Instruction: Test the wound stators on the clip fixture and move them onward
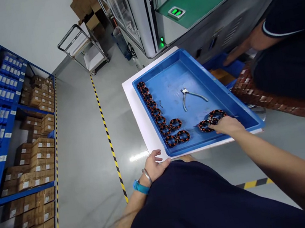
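A blue tray [169, 76] lies on a white board [135, 105]. Several round copper-wound rings [155, 112] stand in a row along its left wall, with a few more at the lower left. My right hand [228, 125] reaches into the tray's lower right, its fingers closed at a wound ring [217, 115]; another ring [205, 126] lies against it on the left. Pliers [186, 91] with grey handles rest spread on the tray floor. My left hand [155, 165], fingers apart and holding nothing, is by the board's near left corner.
Another person [288, 38] stands at the right, one arm reaching toward a blue bin [233, 68]. A machine with a green work surface [210, 1] is behind the tray. A trolley [94, 57] and box-filled shelves [8, 136] stand at the left.
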The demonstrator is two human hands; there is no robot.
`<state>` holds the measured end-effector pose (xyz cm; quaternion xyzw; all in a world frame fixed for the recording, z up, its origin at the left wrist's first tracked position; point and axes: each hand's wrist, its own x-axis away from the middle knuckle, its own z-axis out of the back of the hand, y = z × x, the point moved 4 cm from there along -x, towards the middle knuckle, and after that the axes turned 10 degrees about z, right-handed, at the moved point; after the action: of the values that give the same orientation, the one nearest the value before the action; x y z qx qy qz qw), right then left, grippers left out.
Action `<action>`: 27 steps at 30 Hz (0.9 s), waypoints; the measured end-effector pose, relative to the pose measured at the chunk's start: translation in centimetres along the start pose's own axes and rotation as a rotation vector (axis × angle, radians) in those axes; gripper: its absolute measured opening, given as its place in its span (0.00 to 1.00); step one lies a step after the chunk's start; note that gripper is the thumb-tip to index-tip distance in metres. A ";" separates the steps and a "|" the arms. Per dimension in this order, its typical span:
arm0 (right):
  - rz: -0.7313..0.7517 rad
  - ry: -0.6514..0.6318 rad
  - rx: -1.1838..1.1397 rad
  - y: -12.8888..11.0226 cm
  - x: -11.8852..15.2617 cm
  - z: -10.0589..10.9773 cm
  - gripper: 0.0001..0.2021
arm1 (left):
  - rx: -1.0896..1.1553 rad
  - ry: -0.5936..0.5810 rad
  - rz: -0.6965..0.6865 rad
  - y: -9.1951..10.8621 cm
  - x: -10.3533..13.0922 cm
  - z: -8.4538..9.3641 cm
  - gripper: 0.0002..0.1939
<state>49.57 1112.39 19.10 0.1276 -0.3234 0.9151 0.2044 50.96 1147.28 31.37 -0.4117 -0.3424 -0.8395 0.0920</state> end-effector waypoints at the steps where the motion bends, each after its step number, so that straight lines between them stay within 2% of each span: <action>1: -0.019 -0.060 -0.024 0.0 0.0 0.0 0.18 | -0.005 -0.001 -0.001 0.0 0.1 0.0 0.29; 3: -0.060 -0.154 -0.046 -0.3 0.7 0.0 0.14 | 0.000 0.002 -0.007 -0.1 0.3 0.2 0.28; 4: -0.056 -0.150 -0.034 -0.6 1.3 0.2 0.12 | 0.011 0.007 -0.017 -0.1 0.4 0.4 0.28; 7: 0.004 -0.017 -0.030 -3.0 3.7 0.9 0.12 | 0.099 0.059 -0.078 0.2 1.0 0.9 0.30; 10: 0.125 0.087 -0.192 -7.3 6.1 1.7 0.13 | 0.269 0.061 -0.145 0.9 1.7 1.2 0.34; 13: 0.353 0.153 -0.240 -13.3 7.7 3.2 0.17 | 0.457 -0.106 -0.198 2.3 2.9 0.8 0.30; 15: 0.556 0.295 -0.158 -17.5 8.5 4.9 0.17 | 0.586 -0.216 -0.232 3.2 4.1 0.7 0.27; 17: 0.752 0.447 -0.065 -21.0 9.4 6.4 0.16 | 0.701 -0.244 -0.262 3.8 5.5 1.1 0.27; 19: 0.930 0.559 0.014 -23.6 10.1 7.5 0.15 | 0.781 -0.224 -0.277 4.0 6.7 1.6 0.29; 22: 1.118 0.663 0.125 -25.7 11.0 8.2 0.15 | 0.879 -0.198 -0.266 3.6 7.8 2.0 0.30; 27: 1.200 0.655 0.253 -27.1 11.7 7.8 0.14 | 1.035 -0.177 -0.248 2.8 8.2 2.1 0.29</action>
<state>52.37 1129.89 43.92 -0.3329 -0.1505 0.8921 -0.2661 48.20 1147.61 39.82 -0.3383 -0.7639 -0.5276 0.1538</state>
